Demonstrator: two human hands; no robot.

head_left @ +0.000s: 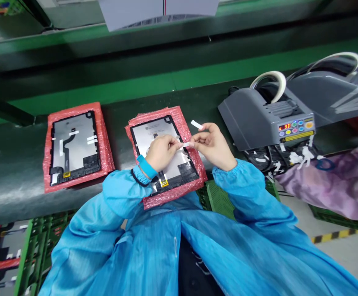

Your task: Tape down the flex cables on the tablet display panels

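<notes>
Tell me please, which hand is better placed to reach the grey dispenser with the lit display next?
Probably the right hand: it is nearer to the grey dispenser, while the left hand is over a panel. Both, however, hold a white strip.

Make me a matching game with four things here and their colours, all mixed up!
1. Strip between the left hand and right hand
2. Middle bubble wrap
3. Machine with lit numbers
4. Neighbour's sleeve

A. Grey
B. Pinkish purple
C. White
D. Red

Pairs: 1-C, 2-D, 3-A, 4-B
</notes>
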